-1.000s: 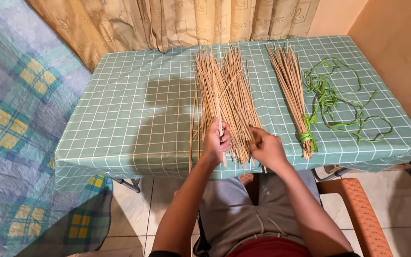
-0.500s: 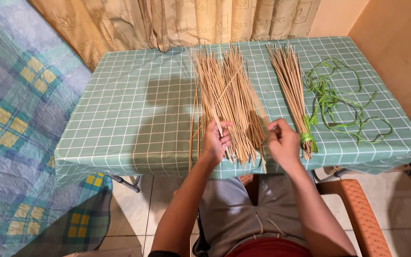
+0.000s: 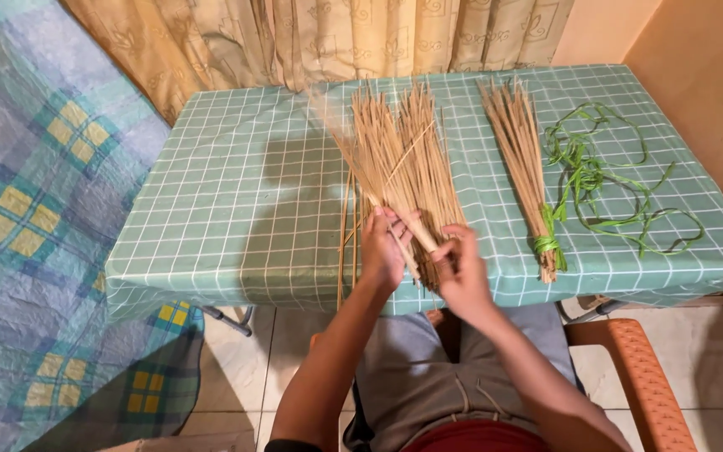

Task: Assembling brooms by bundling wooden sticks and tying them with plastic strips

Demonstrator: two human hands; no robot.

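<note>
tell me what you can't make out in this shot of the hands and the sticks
- Head view: the near ends of the loose sticks are hidden behind the left hand and right hand.
- How many sticks each hand grips: fingers overlap, too fine to count.
- The lifted sticks' far tips are motion blurred.
- The tied bundle: its green tie is too small to read the knot.
- The orange chair is cut off by the bottom edge.

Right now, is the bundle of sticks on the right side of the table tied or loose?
Tied. The bundle of sticks has a green strip wrapped around its near end, and the sticks fan out beyond it.
</note>
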